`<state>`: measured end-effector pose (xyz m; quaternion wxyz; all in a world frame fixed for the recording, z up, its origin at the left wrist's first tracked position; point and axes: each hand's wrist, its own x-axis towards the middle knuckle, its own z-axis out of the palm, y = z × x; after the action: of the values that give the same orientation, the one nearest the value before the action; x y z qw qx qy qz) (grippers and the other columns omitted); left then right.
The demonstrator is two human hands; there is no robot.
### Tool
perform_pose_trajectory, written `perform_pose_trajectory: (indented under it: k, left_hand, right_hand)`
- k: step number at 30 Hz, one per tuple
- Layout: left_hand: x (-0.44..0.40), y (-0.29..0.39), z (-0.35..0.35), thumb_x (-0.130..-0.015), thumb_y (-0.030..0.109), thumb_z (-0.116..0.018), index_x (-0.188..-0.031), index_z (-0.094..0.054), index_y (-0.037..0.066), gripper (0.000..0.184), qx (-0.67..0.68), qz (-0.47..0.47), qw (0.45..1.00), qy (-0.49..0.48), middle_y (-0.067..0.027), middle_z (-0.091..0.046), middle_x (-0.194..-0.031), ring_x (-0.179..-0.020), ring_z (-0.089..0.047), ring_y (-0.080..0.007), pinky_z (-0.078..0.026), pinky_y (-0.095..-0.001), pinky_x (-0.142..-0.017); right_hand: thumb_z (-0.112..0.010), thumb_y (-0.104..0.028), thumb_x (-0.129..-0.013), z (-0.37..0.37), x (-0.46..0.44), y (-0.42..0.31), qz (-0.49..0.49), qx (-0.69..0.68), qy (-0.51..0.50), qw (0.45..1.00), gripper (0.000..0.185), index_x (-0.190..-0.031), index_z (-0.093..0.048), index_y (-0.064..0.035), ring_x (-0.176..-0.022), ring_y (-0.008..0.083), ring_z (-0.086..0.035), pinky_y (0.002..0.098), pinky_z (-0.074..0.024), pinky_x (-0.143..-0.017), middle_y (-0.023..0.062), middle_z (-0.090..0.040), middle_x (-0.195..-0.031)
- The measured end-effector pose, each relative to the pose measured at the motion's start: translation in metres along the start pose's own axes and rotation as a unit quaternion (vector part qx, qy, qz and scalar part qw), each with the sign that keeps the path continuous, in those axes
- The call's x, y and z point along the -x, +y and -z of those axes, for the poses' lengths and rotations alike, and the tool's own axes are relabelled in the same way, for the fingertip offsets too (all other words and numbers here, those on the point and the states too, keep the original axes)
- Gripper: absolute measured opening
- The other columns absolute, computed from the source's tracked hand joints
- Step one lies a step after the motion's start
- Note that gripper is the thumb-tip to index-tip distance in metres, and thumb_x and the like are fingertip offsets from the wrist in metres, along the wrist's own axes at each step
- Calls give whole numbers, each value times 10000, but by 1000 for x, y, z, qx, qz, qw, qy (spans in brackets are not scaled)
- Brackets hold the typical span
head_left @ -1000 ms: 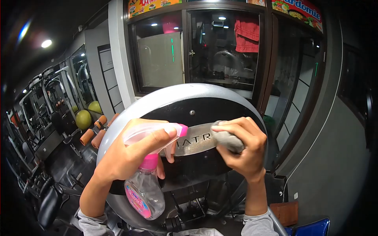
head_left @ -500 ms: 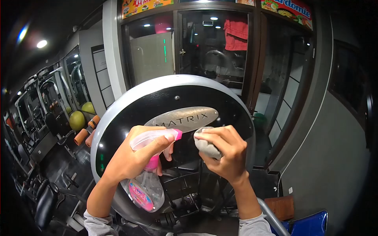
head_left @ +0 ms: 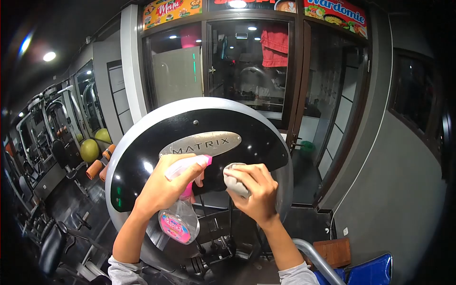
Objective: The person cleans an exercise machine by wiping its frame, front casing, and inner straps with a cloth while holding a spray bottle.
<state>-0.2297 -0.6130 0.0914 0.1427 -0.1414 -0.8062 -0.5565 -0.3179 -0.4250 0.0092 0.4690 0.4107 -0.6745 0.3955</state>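
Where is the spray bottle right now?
In the head view, the spray bottle is left of centre, gripped in the left hand, its clear body below the MATRIX plate and left of the right hand.

On my feed I read "Rapika" on the bottle (head_left: 178,223) below the left fingers (head_left: 191,174) — "MATRIX" on the plate (head_left: 201,143) just above them — and, well beyond, "Menu" on the orange sign (head_left: 172,12), "Wardomie" on the rightmost sign (head_left: 335,17).
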Motion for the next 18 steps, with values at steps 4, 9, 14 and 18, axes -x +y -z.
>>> perform_pose_trajectory:
  k: [4,9,14,18]
  left_hand:
    - [3,-3,0,-971,298,-568,-841,-639,-37,366,-15,-7,1000,21,-83,-634,-707,-555,-613,-134,-521,-266,-461]
    - [6,3,-2,-970,311,-581,-807,-647,-23,378,-13,15,999,27,-59,-623,-694,-595,-609,-106,-517,-258,-472]
    - [10,0,-7,-965,301,-581,-838,-654,-23,355,-12,18,998,63,-57,-630,-712,-612,-620,-107,-518,-252,-472]
    - [12,-1,-5,-963,281,-579,-859,-654,-20,327,-17,17,998,56,-50,-632,-736,-651,-629,-106,-524,-253,-475]
  right_hand:
    - [-810,-68,-613,17,12,21,-13,30,-8,999,377,-969,-732,-164,-869,214,-638,340,-546,-736,-4,-687,-989]
    - [-775,-34,-639,15,15,47,-106,57,72,990,320,-949,-723,-96,-859,252,-645,361,-524,-736,44,-682,-969]
    - [-778,-35,-617,0,8,-9,-55,-15,8,998,336,-935,-742,-137,-884,242,-645,357,-532,-786,38,-693,-957]
    - [-812,-53,-571,-3,22,5,-6,-31,25,999,397,-951,-745,-148,-884,247,-637,366,-536,-784,19,-692,-974]
